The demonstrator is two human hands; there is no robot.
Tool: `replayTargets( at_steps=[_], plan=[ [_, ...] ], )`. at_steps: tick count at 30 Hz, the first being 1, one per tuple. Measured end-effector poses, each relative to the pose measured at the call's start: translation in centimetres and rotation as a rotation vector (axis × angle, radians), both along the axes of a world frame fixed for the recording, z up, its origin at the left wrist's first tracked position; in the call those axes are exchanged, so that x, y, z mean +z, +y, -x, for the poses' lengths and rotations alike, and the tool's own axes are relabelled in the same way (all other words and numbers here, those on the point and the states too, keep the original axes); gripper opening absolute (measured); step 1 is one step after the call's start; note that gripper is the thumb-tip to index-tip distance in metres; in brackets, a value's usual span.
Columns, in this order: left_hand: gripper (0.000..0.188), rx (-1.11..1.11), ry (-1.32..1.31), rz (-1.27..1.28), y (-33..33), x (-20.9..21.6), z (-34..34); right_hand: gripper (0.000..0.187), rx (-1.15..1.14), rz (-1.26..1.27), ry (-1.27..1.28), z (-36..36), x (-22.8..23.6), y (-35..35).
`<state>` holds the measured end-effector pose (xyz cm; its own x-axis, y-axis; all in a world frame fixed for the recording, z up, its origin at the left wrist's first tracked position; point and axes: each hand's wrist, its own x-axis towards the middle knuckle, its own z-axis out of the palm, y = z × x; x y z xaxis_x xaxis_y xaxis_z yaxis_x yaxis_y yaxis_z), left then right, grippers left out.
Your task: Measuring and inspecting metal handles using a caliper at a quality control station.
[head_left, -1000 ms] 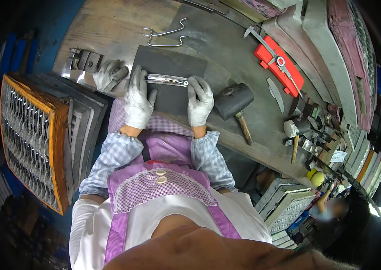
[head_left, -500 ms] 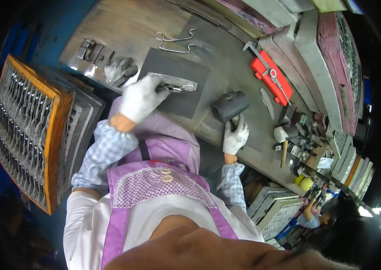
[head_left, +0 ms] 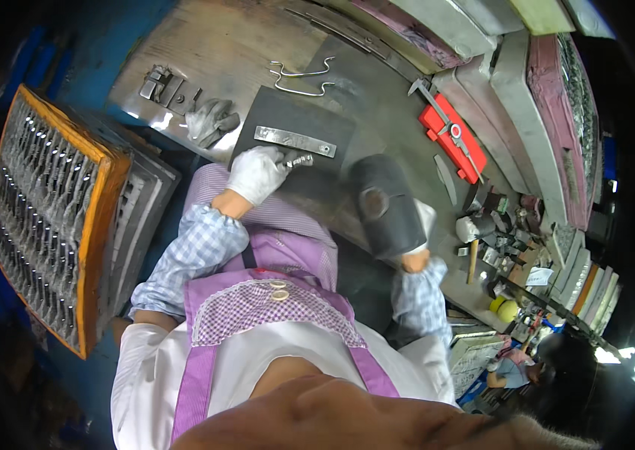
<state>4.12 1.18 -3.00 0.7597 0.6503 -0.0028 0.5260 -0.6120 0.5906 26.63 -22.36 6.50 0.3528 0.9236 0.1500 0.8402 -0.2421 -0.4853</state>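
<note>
My left hand (head_left: pixel 257 174), in a white glove, is closed on a small shiny metal piece (head_left: pixel 300 161) that points right; its exact kind is unclear. It hovers just by the near edge of a flat metal bar (head_left: pixel 293 140), which has a hole near its right end. The bar lies on a dark square plate (head_left: pixel 272 112) on the workbench. My right hand (head_left: pixel 427 219), also gloved, is wrapped round the handle of a black rubber mallet (head_left: pixel 389 210), raised above the bench; the mallet head hides the handle and most of the fingers.
Bent wire hooks (head_left: pixel 302 75), a grey glove (head_left: pixel 211 121) and a metal fixture (head_left: pixel 164 86) lie at the back left. A caliper (head_left: pixel 454 130) rests on a red case (head_left: pixel 437 120). Small blocks and a hammer (head_left: pixel 473 259) are at right. An orange-edged rack (head_left: pixel 96 240) stands left.
My right hand has lifted the mallet from the bench. My left hand has drawn the small metal piece back off the bar, leaving the bar uncovered.
</note>
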Motion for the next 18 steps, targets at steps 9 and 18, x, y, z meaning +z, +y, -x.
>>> replayTargets(
  at_steps=[9,18],
  plan=[
    [0.025,-0.077,0.082,-0.151,-2.1,3.7,-0.3,0.040,0.182,-0.107,0.077,8.1,-1.7,7.8],
    [0.043,0.322,-0.307,0.088,2.5,1.9,2.9,0.020,-0.265,-0.026,0.543,8.6,-4.4,14.5]
  ],
)
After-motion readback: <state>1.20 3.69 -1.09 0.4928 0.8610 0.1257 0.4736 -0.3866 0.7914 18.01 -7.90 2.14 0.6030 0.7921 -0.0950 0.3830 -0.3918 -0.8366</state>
